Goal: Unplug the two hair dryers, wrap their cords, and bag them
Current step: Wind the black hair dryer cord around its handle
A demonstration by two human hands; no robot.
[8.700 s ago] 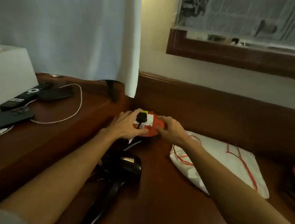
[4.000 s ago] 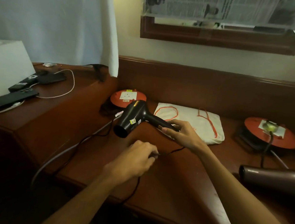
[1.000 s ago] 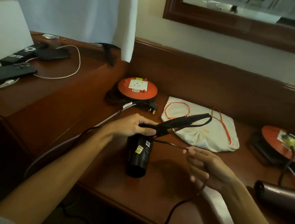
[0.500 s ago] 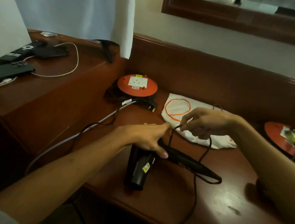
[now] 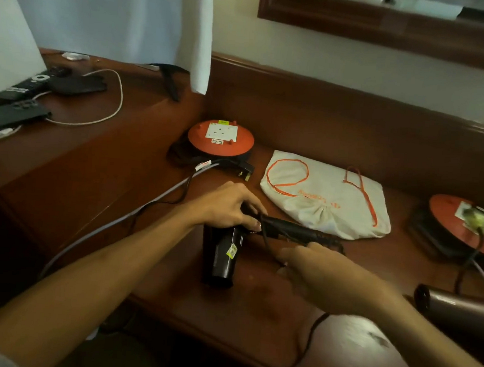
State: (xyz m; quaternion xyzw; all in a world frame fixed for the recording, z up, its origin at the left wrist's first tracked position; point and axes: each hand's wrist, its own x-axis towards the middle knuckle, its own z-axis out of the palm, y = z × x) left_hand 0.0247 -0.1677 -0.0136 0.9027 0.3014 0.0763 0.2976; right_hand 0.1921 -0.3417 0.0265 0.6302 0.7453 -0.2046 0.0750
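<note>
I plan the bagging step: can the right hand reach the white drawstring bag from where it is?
Probably yes: the white drawstring bag lies just beyond the right hand, only the black dryer's handle between them, but the hand is busy with the cord.

Honestly not much is reading clearly here. The white drawstring bag [image 5: 325,194] is showing some orange printed lettering near its middle, but it's sitting upside down to the camera and blurring out, so I can't make out the word. The near orange cable reel [image 5: 220,137] is carrying a small white label with dark print just under its socket, plus a little yellow tag at the top edge, both too tiny to read. The black hair dryer [image 5: 222,255] is wearing a yellow sticker and a white one on its barrel, print unreadable.
</note>
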